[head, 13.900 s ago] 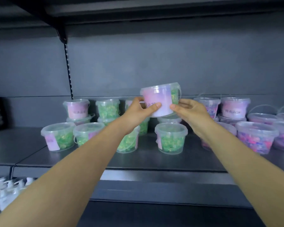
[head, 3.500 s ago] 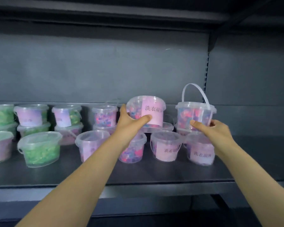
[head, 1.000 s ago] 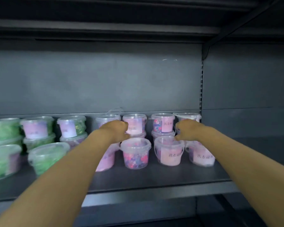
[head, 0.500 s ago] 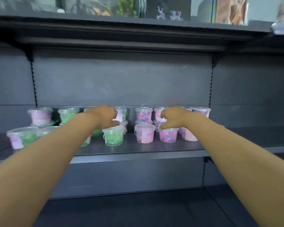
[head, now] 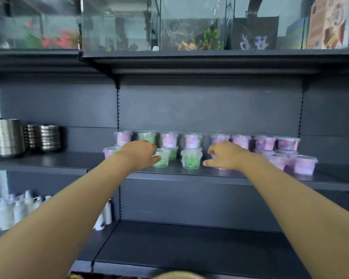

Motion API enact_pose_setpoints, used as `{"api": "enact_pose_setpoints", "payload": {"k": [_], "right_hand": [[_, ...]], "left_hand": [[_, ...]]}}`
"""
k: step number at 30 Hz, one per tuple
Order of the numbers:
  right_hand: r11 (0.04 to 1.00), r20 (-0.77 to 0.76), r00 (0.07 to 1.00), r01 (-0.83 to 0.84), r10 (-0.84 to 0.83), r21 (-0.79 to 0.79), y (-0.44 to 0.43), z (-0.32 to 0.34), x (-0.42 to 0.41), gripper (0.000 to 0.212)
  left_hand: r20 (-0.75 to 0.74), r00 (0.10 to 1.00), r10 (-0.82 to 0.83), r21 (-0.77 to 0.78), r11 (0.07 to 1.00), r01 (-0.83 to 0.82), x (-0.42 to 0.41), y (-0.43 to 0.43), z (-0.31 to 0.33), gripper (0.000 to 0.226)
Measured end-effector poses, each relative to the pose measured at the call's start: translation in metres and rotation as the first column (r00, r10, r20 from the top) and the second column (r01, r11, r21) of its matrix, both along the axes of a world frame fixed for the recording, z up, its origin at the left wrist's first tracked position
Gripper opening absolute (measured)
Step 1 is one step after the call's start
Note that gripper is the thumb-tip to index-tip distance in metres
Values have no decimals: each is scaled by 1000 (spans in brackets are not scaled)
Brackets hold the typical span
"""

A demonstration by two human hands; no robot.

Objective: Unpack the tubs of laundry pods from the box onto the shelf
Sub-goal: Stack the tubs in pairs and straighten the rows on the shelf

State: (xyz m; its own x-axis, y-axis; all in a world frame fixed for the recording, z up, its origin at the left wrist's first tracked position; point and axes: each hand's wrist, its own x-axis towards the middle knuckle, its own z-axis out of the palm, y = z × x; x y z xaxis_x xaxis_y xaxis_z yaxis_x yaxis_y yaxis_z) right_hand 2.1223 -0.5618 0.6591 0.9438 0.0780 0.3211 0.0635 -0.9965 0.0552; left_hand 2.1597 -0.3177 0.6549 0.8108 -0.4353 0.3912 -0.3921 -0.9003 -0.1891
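Head view: tubs (head: 190, 162) stand in rows on the shelf (head: 189, 173), some stacked, green toward its left edge, purple toward its right. Our left hand (head: 141, 154) and right hand (head: 224, 156) hover before them, fingers loosely curled, gripping nothing. Box not in view. For the next tub, we judge: grip the wall, set it level, label outward.

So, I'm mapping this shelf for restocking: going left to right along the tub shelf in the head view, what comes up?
Steel pots, stacked steel bowls, left hand, front green-pod tub, right hand, purple-pod tub at the right end.
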Motion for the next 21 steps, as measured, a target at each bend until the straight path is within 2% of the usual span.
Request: {"api": "enact_pose_setpoints", "payload": {"k": [4, 10, 15, 21], "right_hand": [[999, -23, 1000, 8, -7, 45, 30, -28, -20, 47], [991, -69, 997, 45, -36, 129, 60, -53, -21, 54], [991, -101, 991, 99, -90, 91, 70, -65, 15, 51], [976, -102, 972, 216, -213, 15, 68, -59, 94, 45]], "left_hand": [[-36, 999, 24, -1, 1000, -24, -25, 31, -18, 40], [-139, 990, 1, -93, 996, -14, -23, 57, -47, 38], [-191, 981, -27, -65, 998, 15, 26, 73, -60, 35], [-168, 984, -66, -38, 997, 61, 128, 84, -61, 35]]}}
